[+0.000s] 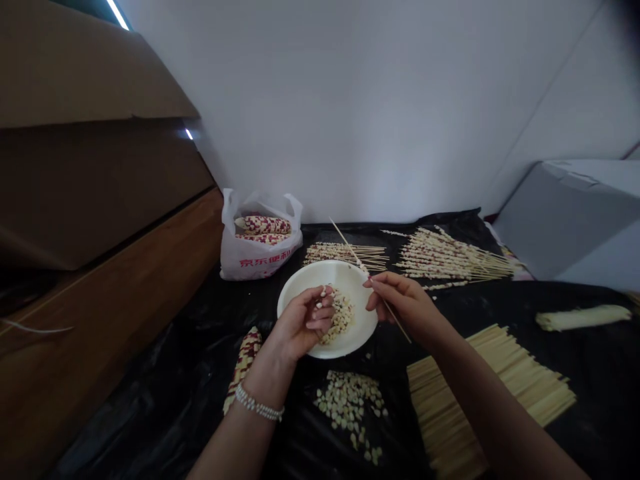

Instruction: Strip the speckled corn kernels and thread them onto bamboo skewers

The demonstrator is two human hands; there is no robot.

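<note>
My left hand (311,319) is over the white bowl (291,293), its fingers curled around a few pale corn kernels (320,305). Loose kernels (343,319) lie in the bowl beneath it. At the bowl's right side, my right hand (400,300) pinches a thin wooden skewer (345,239). The skewer slants up to the left, with several kernels threaded just above my fingers and its upper end bare. Its lower end sticks out below my hand. The two hands are apart.
Kernel-threaded skewers (440,257) lie at the back right, with another row (345,253) behind the bowl. A plastic bag (260,257) holds corn cobs. Bare skewers (515,373), loose kernels (350,403), a speckled cob (245,360) and a stripped cob (583,318) rest on black sheeting.
</note>
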